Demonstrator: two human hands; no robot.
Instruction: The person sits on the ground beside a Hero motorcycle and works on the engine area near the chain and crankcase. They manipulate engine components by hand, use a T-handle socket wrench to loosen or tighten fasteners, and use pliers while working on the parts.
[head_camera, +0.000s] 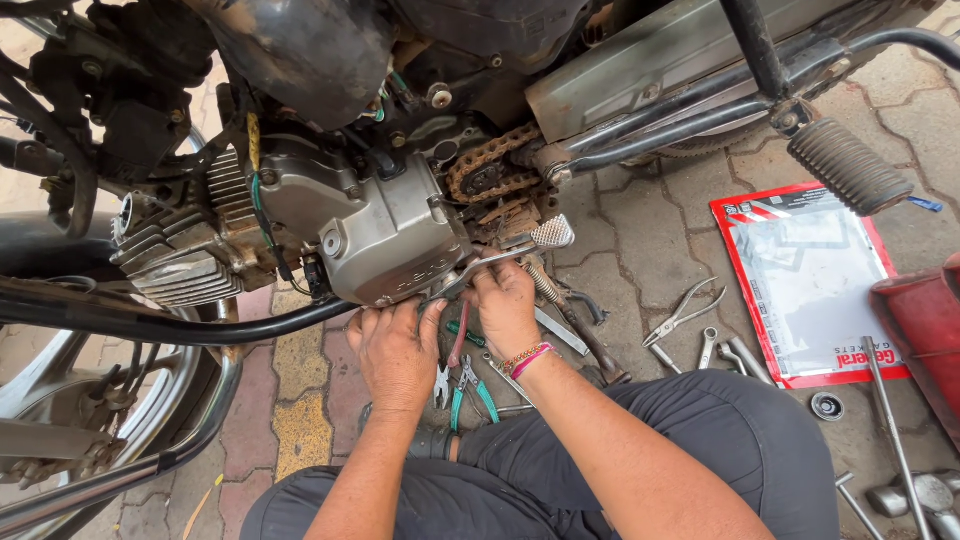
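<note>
Right now I am working low on the motorcycle's engine side cover (385, 235), squatting on the paved floor (640, 230) beside the bike. My right hand (505, 310) is closing around the handle of a metal tool (478, 272), some kind of wrench or lever, and is holding it against the lower edge of the cover. My left hand (395, 350) is pressing flat under the cover's bottom rim, fingers spread and gripping nothing that I can make out.

I am judging this as the loosening stage at the cover's underside: the tool is seated, and the next move is calling for a steady turn or pry while the left hand is bracing the casing. I cannot tell which fastener the tip is meeting.

The tool's long axis is running diagonally, its working end pointing down-left toward the cover and its far end rising up-right toward the ribbed foot pedal (552, 232). Pliers (470, 385) are lying on the floor just below my hands, and more hand tools (685, 312) are resting near a red-edged packet (810, 285).
</note>
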